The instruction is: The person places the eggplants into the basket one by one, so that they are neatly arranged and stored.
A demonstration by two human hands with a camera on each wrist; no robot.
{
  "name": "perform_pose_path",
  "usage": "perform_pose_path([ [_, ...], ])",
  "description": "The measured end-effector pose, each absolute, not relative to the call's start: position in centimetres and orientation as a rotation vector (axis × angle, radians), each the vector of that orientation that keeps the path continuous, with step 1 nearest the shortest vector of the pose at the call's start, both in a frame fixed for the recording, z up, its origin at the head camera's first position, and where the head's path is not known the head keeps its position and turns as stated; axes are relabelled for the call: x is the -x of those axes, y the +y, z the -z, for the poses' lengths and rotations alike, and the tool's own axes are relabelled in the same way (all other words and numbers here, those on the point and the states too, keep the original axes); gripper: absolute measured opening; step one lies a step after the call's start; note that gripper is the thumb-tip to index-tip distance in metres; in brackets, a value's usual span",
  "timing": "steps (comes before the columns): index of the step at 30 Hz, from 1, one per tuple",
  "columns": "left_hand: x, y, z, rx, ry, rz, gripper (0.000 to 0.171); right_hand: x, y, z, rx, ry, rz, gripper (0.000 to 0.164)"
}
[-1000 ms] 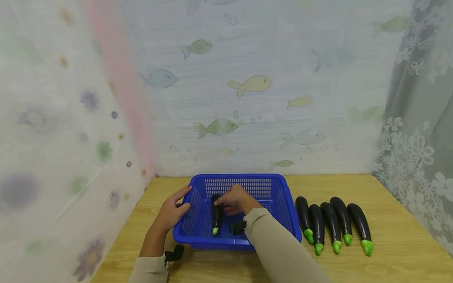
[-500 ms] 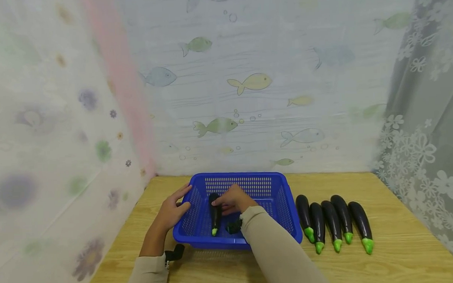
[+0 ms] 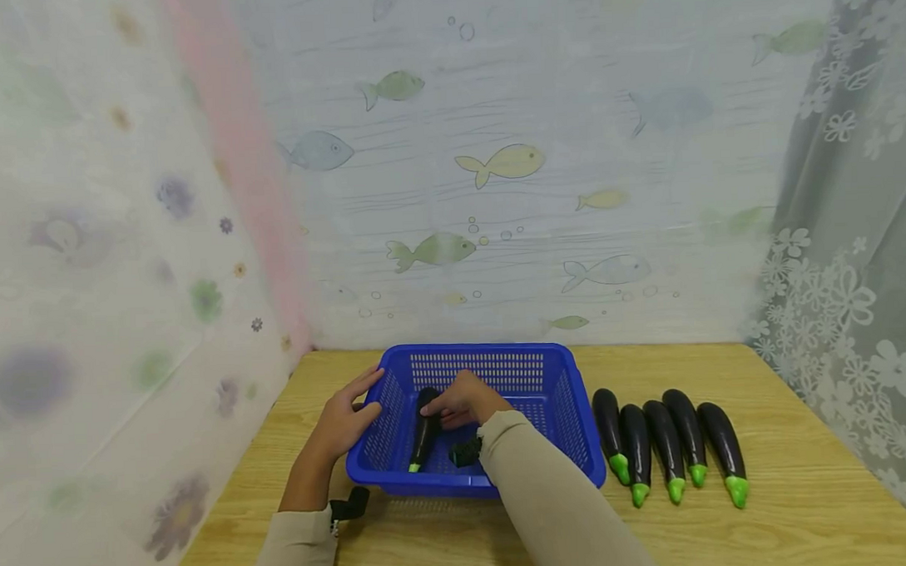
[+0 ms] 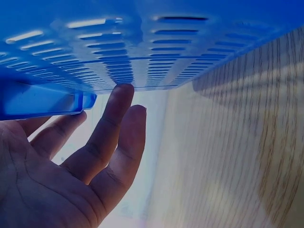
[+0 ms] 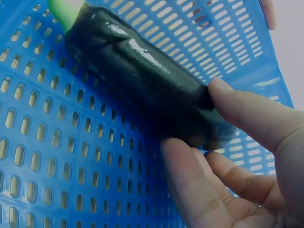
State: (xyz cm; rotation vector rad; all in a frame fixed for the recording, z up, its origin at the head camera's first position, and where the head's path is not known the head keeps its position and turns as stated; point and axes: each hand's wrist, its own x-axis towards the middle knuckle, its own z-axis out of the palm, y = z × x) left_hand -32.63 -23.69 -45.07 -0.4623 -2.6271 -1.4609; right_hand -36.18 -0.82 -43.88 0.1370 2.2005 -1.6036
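Inside the blue plastic basket (image 3: 467, 481), my right hand (image 3: 468, 397) pinches the blunt end of a dark eggplant (image 3: 424, 445) between thumb and fingers. The eggplant's green stem end points toward the front of the basket. In the right wrist view, the glossy eggplant (image 5: 137, 61) slants across the slotted floor, thumb on one side and fingers on the other. My left hand (image 3: 343, 420) rests against the basket's left rim. Seen from the left wrist, its loosely extended fingers (image 4: 97, 142) touch the outside of the slotted wall from below the rim.
Several eggplants (image 3: 664, 450) lie side by side on the wooden table (image 3: 804, 454) right of the basket, green ends toward the front. A fish-patterned cloth (image 3: 526, 230) hangs behind the table, and a flowered one (image 3: 110, 328) hangs at the left.
The held eggplant's green end has swung left and slightly forward, so it now lies at a slant. My right hand has shifted slightly left with it; the left hand stays at the rim.
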Motion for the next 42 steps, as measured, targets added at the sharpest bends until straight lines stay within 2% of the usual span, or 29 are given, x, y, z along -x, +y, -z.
perform_pose_path([
  [9, 30.8, -22.7, 42.7, 0.496, -2.638, 1.429, 0.055, 36.1, -1.4, 44.0, -0.031, 2.198, 1.550, 0.039],
  [15, 32.4, -23.1, 44.4, 0.473, -2.618, 1.416, 0.055, 35.9, -1.3, 43.5, 0.003, 2.230, 1.519, 0.041],
  [23, 32.9, -23.3, 45.3, 0.443, -2.600, 1.361, 0.057, 35.4, -1.0, 43.1, 0.018, 2.322, 1.424, 0.033],
  [34, 32.6, -23.2, 45.3, 0.414, -2.610, 1.335, 0.057, 36.1, 0.2, 42.8, 0.046, 2.349, 1.470, 0.051],
  [42, 32.9, -23.3, 45.4, 0.401, -2.603, 1.315, 0.056, 35.2, 1.1, 40.0, 0.157, 2.374, 1.473, 0.069],
])
